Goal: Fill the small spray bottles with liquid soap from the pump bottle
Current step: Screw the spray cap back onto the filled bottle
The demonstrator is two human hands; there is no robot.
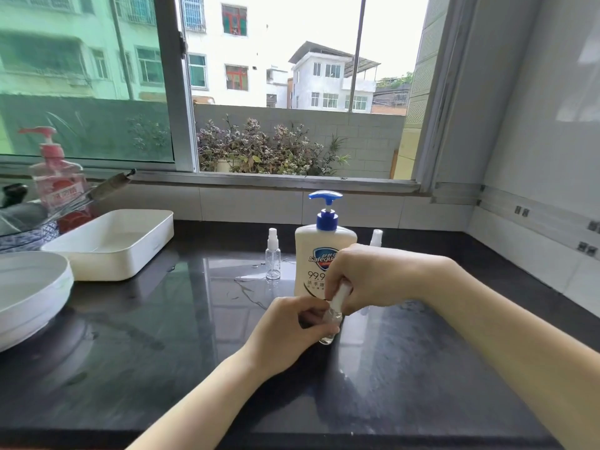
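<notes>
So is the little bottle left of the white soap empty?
Looks empty: the spray bottle is see-through top to bottom, no liquid visible.

A white rectangular tray (130, 271) is set on the dark glossy desk (162, 368) at the left, with a round white basin (32, 287) just in front of it. Behind the tray a clear pump bottle with red liquid (58, 183) is seen, blurred, beside a blue-patterned bowl (22, 240). Water streaks (246, 287) are spread mid-desk. Flowering plants (259, 147) are framed by the open window (177, 92). Sockets (522, 211) are fitted on the right wall.
</notes>
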